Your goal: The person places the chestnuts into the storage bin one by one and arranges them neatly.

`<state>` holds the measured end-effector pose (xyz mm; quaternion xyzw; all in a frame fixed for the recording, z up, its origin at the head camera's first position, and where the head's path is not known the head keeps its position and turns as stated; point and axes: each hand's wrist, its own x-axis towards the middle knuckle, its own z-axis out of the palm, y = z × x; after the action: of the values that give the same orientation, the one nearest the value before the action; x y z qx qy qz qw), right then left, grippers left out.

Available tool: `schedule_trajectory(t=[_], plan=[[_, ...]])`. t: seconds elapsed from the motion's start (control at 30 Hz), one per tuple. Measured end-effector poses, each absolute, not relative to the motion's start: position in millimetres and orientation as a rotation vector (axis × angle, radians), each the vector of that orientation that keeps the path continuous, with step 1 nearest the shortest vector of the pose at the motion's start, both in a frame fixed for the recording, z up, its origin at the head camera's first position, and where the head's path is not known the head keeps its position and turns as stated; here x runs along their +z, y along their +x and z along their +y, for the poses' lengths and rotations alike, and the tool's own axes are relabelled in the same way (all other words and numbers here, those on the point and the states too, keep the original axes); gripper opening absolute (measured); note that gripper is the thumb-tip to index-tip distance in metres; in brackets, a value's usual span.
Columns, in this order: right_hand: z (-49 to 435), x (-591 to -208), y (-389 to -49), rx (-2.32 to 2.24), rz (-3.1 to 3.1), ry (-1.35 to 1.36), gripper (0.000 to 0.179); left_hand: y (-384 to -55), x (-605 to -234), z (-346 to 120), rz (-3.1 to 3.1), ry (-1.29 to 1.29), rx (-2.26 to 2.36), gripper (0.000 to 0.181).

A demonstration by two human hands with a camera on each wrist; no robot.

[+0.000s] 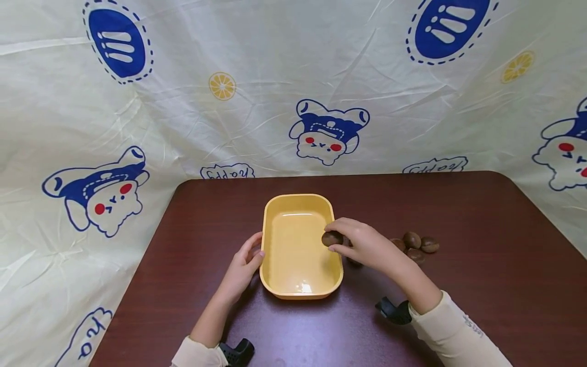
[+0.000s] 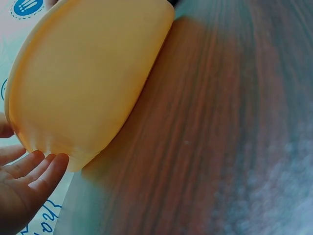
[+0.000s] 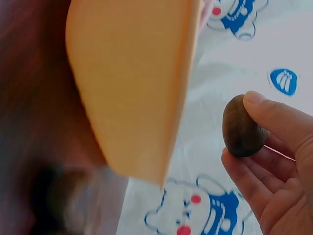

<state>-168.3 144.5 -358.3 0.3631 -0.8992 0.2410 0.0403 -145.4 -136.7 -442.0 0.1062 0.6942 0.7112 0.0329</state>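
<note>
For the step in hand, which seems to be bringing one brown nut (image 1: pixel 331 238) to the yellow tray (image 1: pixel 293 250), we should first pass well over the right rim, so that the nut does not knock on it. Then it is better to lower the nut close to the tray floor and to release softly, because such a rounded thing may roll.

As for the grip, our right hand (image 1: pixel 362 241) pinches the nut between thumb and fingertips, and its fingers are apart only by the nut's thickness. In the head view the nut appears at the right rim of the tray; its height above we cannot tell exactly. Our left hand (image 1: pixel 242 267) does not clamp: its rather straight fingers touch the left wall, which should steady the tray on the table (image 1: pixel 206 219). Other nuts (image 1: pixel 411 240) lie to the right, beyond our right wrist.
</note>
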Motion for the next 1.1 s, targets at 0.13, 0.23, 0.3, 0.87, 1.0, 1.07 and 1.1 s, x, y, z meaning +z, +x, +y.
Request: schedule_trajectory(t=[0.13, 0.23, 0.3, 0.87, 1.0, 1.07, 1.1], plan=[[124.9, -361.3, -168.2, 0.715, -2.747, 1.207, 0.033, -145.7, -442.1, -136.5, 2.134, 0.321, 2.192, 0.045], [111.9, -365.5, -167.7, 0.737, -2.721, 1.29, 0.031, -145.9, -441.7, -136.4, 2.132, 0.32, 2.192, 0.045], [104.7, -369.3, -167.3, 0.755, -2.703, 1.342, 0.029, -145.9, -441.4, -136.4, 2.128, 0.322, 2.194, 0.044], [59.2, -405.6, -170.2, 0.877, -2.723, 1.547, 0.029, -145.2, -441.5, -138.4, 2.114, 0.342, 2.18, 0.045], [53.3, -412.5, -170.8, 0.917, -2.762, 1.582, 0.028, -145.1, -441.5, -138.2, 2.116, 0.341, 2.18, 0.045], [51.5, -416.4, -171.1, 0.925, -2.781, 1.602, 0.027, -145.3, -441.6, -138.2, 2.118, 0.337, 2.181, 0.045], [50.8, -418.1, -171.4, 0.929, -2.786, 1.612, 0.027, -145.4, -441.8, -138.3, 2.118, 0.336, 2.184, 0.045]])
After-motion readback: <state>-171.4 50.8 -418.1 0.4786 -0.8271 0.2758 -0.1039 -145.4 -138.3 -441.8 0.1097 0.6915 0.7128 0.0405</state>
